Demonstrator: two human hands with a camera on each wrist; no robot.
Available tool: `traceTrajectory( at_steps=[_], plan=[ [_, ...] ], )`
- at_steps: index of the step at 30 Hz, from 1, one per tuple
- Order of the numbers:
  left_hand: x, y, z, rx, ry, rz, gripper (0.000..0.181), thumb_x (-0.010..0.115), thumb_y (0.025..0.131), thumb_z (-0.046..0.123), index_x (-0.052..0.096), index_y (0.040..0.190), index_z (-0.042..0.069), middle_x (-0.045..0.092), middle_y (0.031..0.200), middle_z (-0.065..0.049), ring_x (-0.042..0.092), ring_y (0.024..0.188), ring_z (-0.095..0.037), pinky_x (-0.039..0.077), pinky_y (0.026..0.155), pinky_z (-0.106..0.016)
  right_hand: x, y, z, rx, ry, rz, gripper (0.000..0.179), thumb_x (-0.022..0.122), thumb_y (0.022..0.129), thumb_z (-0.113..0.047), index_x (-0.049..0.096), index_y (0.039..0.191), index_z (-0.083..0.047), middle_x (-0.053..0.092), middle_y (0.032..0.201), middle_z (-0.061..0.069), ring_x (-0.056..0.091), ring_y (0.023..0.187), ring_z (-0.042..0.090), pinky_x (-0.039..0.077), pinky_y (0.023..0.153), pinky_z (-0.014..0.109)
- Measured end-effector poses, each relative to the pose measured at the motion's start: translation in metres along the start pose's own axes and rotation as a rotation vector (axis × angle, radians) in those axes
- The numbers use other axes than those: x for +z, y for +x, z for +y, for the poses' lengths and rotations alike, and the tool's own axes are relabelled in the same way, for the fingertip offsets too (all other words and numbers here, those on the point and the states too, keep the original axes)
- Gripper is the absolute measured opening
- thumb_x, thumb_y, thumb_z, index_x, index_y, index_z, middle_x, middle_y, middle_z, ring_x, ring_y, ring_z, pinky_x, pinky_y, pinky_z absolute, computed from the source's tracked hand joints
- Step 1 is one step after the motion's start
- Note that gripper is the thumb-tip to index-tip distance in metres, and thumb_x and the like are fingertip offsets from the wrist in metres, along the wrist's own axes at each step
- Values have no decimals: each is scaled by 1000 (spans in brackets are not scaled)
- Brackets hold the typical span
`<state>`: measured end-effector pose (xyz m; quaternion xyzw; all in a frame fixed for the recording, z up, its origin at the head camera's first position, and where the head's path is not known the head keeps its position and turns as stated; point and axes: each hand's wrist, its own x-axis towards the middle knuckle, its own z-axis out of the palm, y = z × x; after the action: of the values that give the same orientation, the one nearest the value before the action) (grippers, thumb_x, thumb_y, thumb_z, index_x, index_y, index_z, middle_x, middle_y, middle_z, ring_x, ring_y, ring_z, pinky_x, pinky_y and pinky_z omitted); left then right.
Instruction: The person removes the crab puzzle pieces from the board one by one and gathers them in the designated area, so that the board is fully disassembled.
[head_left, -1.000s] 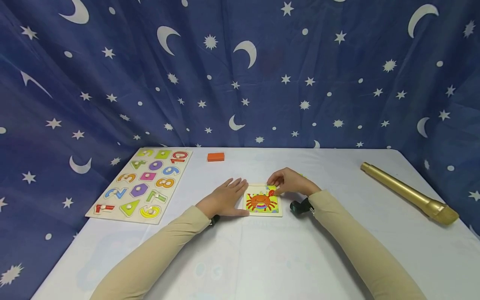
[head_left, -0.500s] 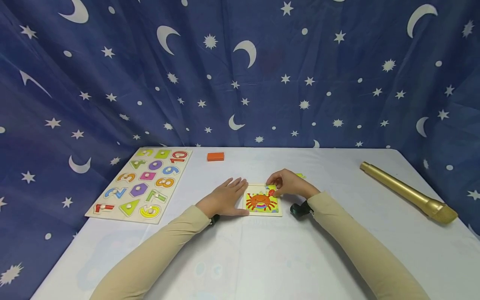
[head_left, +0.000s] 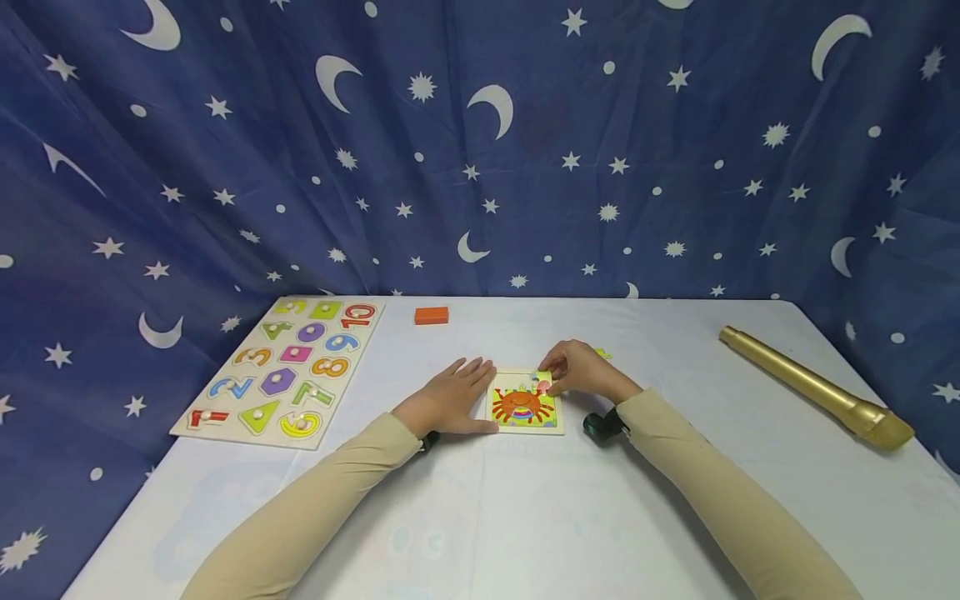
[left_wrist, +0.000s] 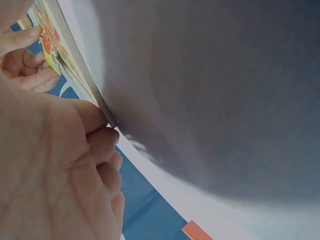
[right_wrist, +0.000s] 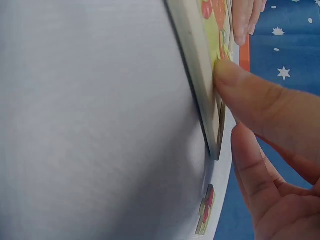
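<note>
A small square crab puzzle (head_left: 522, 406) in a pale wooden frame lies on the white table. My left hand (head_left: 448, 398) rests beside its left edge, fingers extended and thumb at the near left corner. In the left wrist view, its fingers touch the frame's edge. My right hand (head_left: 582, 369) pinches a yellow-green puzzle piece (head_left: 543, 385) with red on it at the far right corner. That piece looks tilted in the left wrist view; how far it sits in the frame I cannot tell. Another puzzle piece (right_wrist: 205, 210) lies loose on the table, partly hidden behind the right hand in the head view.
At the left lies a number-and-shape peg board (head_left: 281, 371). An orange block (head_left: 431, 316) sits near the back edge. A gold brush-like object (head_left: 817, 387) lies to the right. Behind the table hangs a blue curtain (head_left: 540, 208) with moons and stars.
The right hand has shifted slightly to the right, and the piece at its fingertips now catches the light, its red claw looking paler. The left hand and the frame have stayed put.
</note>
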<state>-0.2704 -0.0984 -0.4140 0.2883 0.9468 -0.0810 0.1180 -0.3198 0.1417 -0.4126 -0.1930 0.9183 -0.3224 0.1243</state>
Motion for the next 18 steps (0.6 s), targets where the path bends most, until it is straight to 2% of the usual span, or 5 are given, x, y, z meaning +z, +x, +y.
traceTrajectory(
  at_steps=[5,12,18],
  plan=[
    [1,1,0,4,6,10,94,41,84,72,16,151,11,15,159,-3,13,148,-19,10,122,-37,2,-2,2,4,5,32,32,82,68,-3,71,98,-2,65,97,9,56,77,13,54,74,24],
    [1,1,0,8,6,11,94,42,85,71,16,151,10,15,159,-4,12,148,-20,10,122,-37,2,-3,6,-18,38,36,31,81,68,-1,71,97,-1,64,83,8,52,70,12,48,64,19],
    [0,0,1,7,8,2,95,41,84,72,16,151,10,14,159,-5,12,148,-20,9,122,-37,1,-5,8,-41,67,43,30,81,68,-1,72,96,-1,65,84,9,53,70,12,50,65,21]
  ],
)
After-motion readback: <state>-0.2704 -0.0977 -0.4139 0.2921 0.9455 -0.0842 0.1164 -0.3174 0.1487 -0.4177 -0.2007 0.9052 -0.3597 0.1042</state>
